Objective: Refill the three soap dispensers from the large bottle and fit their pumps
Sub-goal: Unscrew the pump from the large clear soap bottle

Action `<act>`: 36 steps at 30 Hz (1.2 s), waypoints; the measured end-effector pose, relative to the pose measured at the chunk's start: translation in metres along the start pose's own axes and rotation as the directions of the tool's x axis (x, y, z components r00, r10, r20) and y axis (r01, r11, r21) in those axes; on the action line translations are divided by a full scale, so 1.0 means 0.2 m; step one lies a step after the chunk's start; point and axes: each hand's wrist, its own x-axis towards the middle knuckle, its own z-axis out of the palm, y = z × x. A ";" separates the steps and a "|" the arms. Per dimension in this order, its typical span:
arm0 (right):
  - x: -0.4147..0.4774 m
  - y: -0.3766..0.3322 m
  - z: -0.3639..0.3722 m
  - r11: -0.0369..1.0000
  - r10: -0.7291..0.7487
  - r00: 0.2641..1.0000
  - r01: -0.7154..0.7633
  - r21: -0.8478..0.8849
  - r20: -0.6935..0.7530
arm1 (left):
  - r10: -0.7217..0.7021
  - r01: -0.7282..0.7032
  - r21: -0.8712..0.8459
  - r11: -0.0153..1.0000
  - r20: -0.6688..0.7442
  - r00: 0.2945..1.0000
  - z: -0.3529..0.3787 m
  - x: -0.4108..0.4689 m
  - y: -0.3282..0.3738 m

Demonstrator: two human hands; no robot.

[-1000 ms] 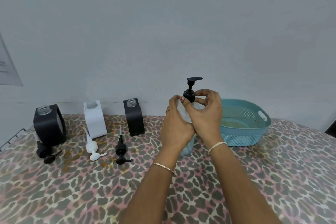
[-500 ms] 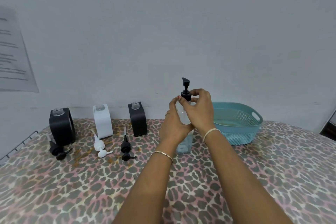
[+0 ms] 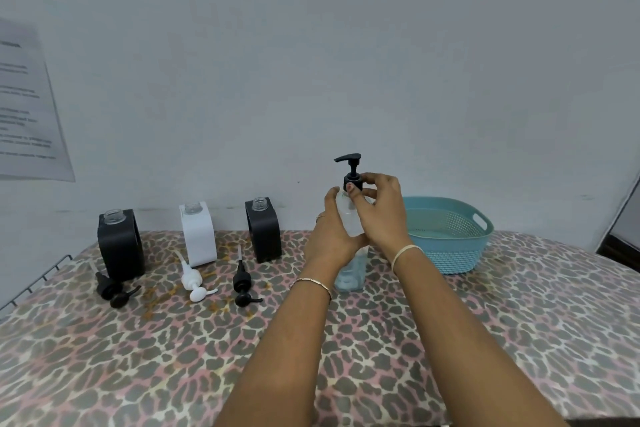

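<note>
The large clear bottle (image 3: 351,272) stands upright on the table, its black pump (image 3: 351,166) on top with the spout pointing left. My left hand (image 3: 330,234) wraps the bottle's body. My right hand (image 3: 379,210) pinches the pump's black collar. Along the wall stand three open dispensers: a black one (image 3: 121,246), a white one (image 3: 199,236) and a second black one (image 3: 263,232). A loose pump lies in front of each: black (image 3: 112,289), white (image 3: 194,282), black (image 3: 242,286).
A teal perforated basket (image 3: 450,246) sits right of the bottle against the wall. The table (image 3: 138,357) has a leopard-print cover. A wire rack edge (image 3: 34,282) shows at the far left. A printed sheet (image 3: 27,107) hangs on the wall.
The pump's spout has turned from pointing right, through facing me, to pointing left under my right hand. My left hand keeps hold of the bottle.
</note>
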 end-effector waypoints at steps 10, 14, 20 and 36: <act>0.02 -0.02 0.05 0.991 0.003 0.995 -0.016 -0.131 -0.096 | -0.031 0.031 0.062 0.998 0.008 0.999 0.01 0.01 -0.01; 0.01 0.02 0.04 0.999 -0.019 0.999 0.017 -0.047 -0.042 | -0.017 0.017 0.028 0.999 0.005 1.000 0.01 0.01 -0.01; 0.00 0.02 0.02 1.000 -0.011 0.999 0.010 -0.027 -0.046 | -0.017 0.017 0.014 1.000 0.014 1.000 0.01 0.00 -0.01; 0.05 -0.02 0.04 0.984 0.040 0.999 -0.041 -0.175 -0.009 | -0.027 0.027 0.056 0.998 0.012 1.000 0.00 0.00 0.00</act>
